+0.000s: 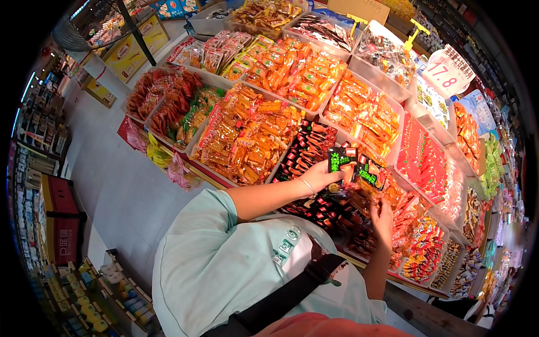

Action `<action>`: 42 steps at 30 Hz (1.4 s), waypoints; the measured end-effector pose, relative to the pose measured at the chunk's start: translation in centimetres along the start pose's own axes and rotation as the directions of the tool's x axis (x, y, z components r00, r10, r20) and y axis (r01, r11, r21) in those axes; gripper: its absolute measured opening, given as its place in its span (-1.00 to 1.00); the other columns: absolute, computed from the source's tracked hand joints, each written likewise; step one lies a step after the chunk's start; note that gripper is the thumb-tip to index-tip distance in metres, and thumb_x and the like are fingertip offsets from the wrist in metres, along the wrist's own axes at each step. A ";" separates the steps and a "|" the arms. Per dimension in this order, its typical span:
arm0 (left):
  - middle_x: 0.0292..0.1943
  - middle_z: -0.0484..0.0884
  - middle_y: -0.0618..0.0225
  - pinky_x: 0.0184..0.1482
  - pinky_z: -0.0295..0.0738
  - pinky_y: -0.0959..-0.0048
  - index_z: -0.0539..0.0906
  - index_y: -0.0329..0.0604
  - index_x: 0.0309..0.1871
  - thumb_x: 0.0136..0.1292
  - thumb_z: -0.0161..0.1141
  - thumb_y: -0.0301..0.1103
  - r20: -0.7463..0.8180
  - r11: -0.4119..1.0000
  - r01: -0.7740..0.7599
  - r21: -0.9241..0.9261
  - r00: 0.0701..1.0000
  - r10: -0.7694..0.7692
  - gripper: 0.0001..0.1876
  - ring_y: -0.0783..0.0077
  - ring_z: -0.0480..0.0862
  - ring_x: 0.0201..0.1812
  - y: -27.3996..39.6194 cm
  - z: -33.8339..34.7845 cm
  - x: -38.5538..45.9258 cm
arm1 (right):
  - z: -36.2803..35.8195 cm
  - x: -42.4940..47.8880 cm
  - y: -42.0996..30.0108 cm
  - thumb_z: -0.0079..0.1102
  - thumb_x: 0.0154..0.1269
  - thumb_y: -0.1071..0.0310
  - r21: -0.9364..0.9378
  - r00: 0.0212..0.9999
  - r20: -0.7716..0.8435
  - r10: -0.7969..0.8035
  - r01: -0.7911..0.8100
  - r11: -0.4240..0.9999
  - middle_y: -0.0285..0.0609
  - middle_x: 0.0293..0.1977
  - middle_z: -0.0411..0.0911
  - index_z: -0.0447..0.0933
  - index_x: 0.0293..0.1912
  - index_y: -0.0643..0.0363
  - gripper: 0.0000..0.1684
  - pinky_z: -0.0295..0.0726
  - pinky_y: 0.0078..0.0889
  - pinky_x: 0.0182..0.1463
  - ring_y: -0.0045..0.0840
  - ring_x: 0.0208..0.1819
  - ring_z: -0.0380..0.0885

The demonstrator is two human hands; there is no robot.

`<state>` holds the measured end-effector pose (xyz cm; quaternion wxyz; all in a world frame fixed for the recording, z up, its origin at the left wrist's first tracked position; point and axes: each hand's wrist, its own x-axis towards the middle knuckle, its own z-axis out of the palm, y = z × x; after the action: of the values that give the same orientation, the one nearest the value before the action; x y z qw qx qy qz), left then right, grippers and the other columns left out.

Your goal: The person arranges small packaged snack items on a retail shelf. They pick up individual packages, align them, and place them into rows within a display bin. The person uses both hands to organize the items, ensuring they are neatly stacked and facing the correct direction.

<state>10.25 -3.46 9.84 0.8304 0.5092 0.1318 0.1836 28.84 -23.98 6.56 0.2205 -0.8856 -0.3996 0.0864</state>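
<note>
My left hand grips a black snack packet with green lettering, its thumb across the front. Beside it, a second black packet with a clear lower part is tilted toward my right hand. The fingers of that hand pinch its lower edge. Both packets are above a bin of similar black packets; my left forearm and the held packets hide part of that bin.
Plastic bins of orange snack packets stand to the left and ahead. A bin of red packets lies right. A price sign rises at the far right. Grey floor shows left of the display, and a dark strap crosses my body.
</note>
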 end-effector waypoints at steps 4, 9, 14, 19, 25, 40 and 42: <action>-0.39 0.54 0.45 -0.17 0.38 0.55 0.50 -0.18 -0.20 0.22 0.13 -0.19 -0.019 0.999 -0.044 0.014 0.999 0.044 -0.76 0.62 0.49 -0.32 0.3 -0.5 0.0 | 0.5 -0.6 1.6 0.10 0.14 0.25 -0.038 0.999 0.046 0.015 -0.014 0.999 -0.01 -0.12 0.46 0.44 -0.06 0.21 -0.62 0.34 -0.27 0.04 -0.19 -0.04 0.39; -0.42 0.54 0.43 -0.22 0.36 0.58 0.50 -0.16 -0.29 0.19 0.17 -0.19 0.011 1.000 -0.010 0.013 1.000 0.010 -0.77 0.60 0.50 -0.36 1.7 -0.2 -0.2 | -0.2 0.0 0.4 0.13 0.11 0.29 -0.025 1.000 0.015 -0.016 0.016 1.000 -0.05 -0.25 0.51 0.50 -0.17 0.20 -0.71 0.38 -0.31 -0.05 -0.25 -0.14 0.43; -0.19 0.58 0.39 -0.04 0.37 0.51 0.46 -0.20 0.04 0.09 0.08 -0.50 -0.096 0.998 0.022 -0.067 0.995 -0.028 -0.62 0.53 0.53 -0.14 0.3 -1.1 0.2 | 0.6 0.9 2.1 0.09 0.16 0.34 0.036 0.980 -0.060 -0.190 0.192 0.981 -0.09 -0.33 0.54 0.51 -0.21 0.25 -0.78 0.41 -0.38 -0.11 -0.33 -0.23 0.47; -0.03 0.52 0.40 0.08 0.30 0.46 0.40 -0.14 0.13 0.11 0.16 -0.45 -0.064 0.972 0.094 -0.218 0.992 -0.110 -0.54 0.51 0.47 0.01 1.7 -0.8 -0.3 | 1.0 1.3 2.7 0.01 0.25 0.28 0.299 0.996 -0.061 -0.059 0.074 0.951 -0.04 -0.41 0.53 0.52 -0.25 0.27 -0.76 0.44 -0.42 -0.22 -0.30 -0.33 0.51; -0.19 0.55 0.38 -0.12 0.50 0.48 0.43 -0.23 0.01 0.15 0.20 -0.34 -0.126 0.989 0.078 -0.127 0.988 -0.094 -0.63 0.51 0.57 -0.21 1.1 -0.4 0.0 | 2.1 2.0 3.6 -0.05 0.27 0.18 0.261 0.997 0.068 -0.019 0.000 0.965 0.01 -0.37 0.55 0.49 -0.11 0.23 -0.65 0.48 -0.33 -0.19 -0.26 -0.26 0.55; -0.20 0.56 0.44 -0.11 0.42 0.55 0.47 -0.21 -0.03 0.15 0.17 -0.41 -0.116 0.985 0.169 -0.028 0.978 -0.171 -0.70 0.60 0.53 -0.22 1.2 -0.8 -0.2 | -0.6 3.2 1.5 0.05 0.21 0.21 0.527 0.999 -0.038 0.021 0.002 0.850 -0.17 -0.43 0.54 0.53 -0.27 0.24 -0.73 0.43 -0.53 -0.23 -0.55 -0.36 0.49; -0.21 0.57 0.44 -0.12 0.42 0.56 0.49 -0.21 -0.05 0.14 0.18 -0.42 -0.131 0.982 0.187 -0.023 0.973 -0.188 -0.71 0.59 0.53 -0.22 1.2 -0.7 0.0 | -1.0 3.3 1.6 0.05 0.21 0.24 0.526 0.993 -0.087 0.086 -0.027 0.850 -0.19 -0.45 0.53 0.52 -0.26 0.24 -0.75 0.42 -0.54 -0.24 -0.58 -0.38 0.46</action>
<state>9.77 -2.39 10.55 0.8362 0.4767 0.2331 0.1384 32.43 -22.75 6.82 0.4718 -0.8067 -0.3223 0.1508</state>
